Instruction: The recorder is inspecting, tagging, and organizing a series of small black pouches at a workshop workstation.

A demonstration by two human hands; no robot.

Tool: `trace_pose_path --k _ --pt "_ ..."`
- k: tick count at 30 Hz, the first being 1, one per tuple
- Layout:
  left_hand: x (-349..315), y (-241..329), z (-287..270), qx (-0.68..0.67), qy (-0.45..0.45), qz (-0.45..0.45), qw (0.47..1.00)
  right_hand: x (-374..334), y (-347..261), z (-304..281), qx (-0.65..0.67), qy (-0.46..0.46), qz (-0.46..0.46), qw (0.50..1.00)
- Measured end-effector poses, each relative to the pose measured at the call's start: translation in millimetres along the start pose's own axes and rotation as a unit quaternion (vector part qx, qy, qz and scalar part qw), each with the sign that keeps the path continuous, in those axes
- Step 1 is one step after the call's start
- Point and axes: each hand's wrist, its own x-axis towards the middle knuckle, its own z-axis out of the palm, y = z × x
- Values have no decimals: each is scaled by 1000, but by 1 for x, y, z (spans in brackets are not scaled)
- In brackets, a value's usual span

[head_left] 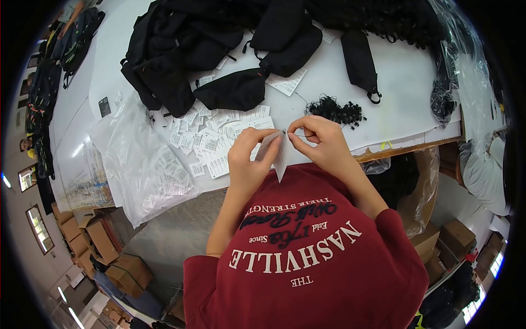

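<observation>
Paper tag [281, 157] — thin and whitish — hangs one corner down.

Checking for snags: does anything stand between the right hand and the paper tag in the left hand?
Nothing visible does: the right hand is close beside the top of the paper tag, which the left hand pinches. Contact there is unclear.

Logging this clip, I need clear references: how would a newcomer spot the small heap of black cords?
On the white table, look right of centre, near the front edge. Just beyond the person's right hand lies the heap of black cords: a small, stringy tangle, unlike the fabric pouch farther back.
</observation>
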Motion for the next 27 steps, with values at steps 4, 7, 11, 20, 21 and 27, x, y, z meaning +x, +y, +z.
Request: trace_pose_path --k 4,7,11,20,21,27 --pt "4 2 1 -13 24 26 999 0 -2 -1 5 4 -2 1000" --pt "4 5 1 -17 37 19 999 -1 -4 0 12 13 -7 1000" --pt "3 7 1 22 46 50 997 -1 -8 1 -21 30 -3 999" --pt "-5 4 3 -117 47 -76 989 -7 -9 18 -16 119 -33 992" --pt "-6 3 4 -138 48 -93 985 -6 -8 19 -16 119 -34 992" --pt "-8 10 1 -132 35 -32 990 -5 -7 11 113 54 59 990"
